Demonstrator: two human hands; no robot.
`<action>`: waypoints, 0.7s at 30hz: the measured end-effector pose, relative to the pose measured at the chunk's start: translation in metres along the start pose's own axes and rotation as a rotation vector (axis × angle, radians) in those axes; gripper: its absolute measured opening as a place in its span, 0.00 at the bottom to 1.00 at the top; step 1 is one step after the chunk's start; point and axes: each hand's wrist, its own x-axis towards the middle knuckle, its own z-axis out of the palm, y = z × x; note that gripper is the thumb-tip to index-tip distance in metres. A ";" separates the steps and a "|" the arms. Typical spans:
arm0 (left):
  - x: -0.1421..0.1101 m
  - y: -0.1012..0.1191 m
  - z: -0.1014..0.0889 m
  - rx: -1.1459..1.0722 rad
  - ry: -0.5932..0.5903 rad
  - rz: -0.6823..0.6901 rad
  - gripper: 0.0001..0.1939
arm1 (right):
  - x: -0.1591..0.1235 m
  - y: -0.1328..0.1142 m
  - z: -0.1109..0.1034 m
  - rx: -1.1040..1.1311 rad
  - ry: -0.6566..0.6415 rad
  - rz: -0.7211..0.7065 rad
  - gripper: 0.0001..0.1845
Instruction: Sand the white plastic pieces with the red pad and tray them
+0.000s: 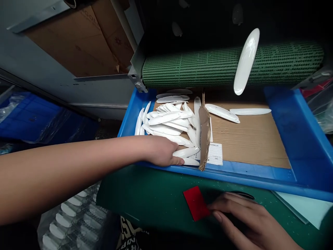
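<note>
A big blue bin (303, 118) sits below the end of a green belt (192, 67). A cardboard wall (204, 139) splits the bin in two. The left hand (161, 151) is in the bin, at the near side of the heap. Its thumb touches a piece, but its other fingers are hidden, so I cannot tell if it grips. The right hand (249, 218) pinches a red card (196, 204) by its corner, outside the bin. A rough pull on the heap could make pieces slide and scratch. One more piece (246, 62) hangs in front of the belt; a hard drop could chip it. The white pieces (166, 119) are long, thin and shiny. Most lie in the left side, in a messy heap; two lie in the right.
</note>
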 end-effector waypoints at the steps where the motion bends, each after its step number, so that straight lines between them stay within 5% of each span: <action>1: 0.002 -0.002 0.001 -0.001 -0.017 -0.002 0.38 | -0.002 0.002 -0.001 0.008 0.000 0.012 0.10; 7: -0.011 -0.021 -0.007 -0.038 0.039 0.010 0.24 | -0.011 0.002 -0.008 -0.006 0.054 0.047 0.10; 14: -0.054 -0.041 -0.026 -0.081 0.513 -0.146 0.27 | -0.017 0.003 -0.001 0.028 -0.019 0.090 0.12; 17: -0.045 -0.047 -0.015 -0.151 0.693 -0.155 0.30 | -0.020 0.004 0.004 0.033 -0.100 0.166 0.13; 21: -0.032 -0.045 0.006 -0.404 0.957 -0.161 0.19 | -0.023 -0.002 0.006 0.042 -0.138 0.157 0.16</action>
